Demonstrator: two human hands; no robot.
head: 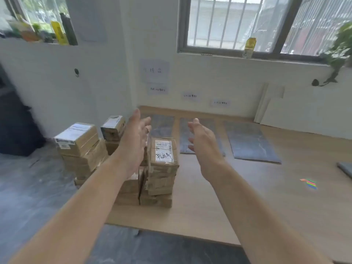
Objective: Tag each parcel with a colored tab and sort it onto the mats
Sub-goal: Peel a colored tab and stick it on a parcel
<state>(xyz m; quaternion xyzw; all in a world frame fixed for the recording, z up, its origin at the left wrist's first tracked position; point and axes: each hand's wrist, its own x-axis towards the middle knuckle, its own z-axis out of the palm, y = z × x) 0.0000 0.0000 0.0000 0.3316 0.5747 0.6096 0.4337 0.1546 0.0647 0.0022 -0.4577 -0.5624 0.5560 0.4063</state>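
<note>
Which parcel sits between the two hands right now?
The top parcel with black scrawl on its label; the other labelled parcels sit left of the left hand.

- Your parcels (163, 151) are brown, tape-wrapped cardboard boxes piled in a few stacks at the left end of the desk (238, 197). The nearest stack's top box lies flat, white label with black scribble facing up.
- Three grey mats (249, 141) lie flat in a row on the far side, with gaps between them.
- The colored tabs (309, 183) sit in a little fan on the right, well apart from the parcels.
</note>
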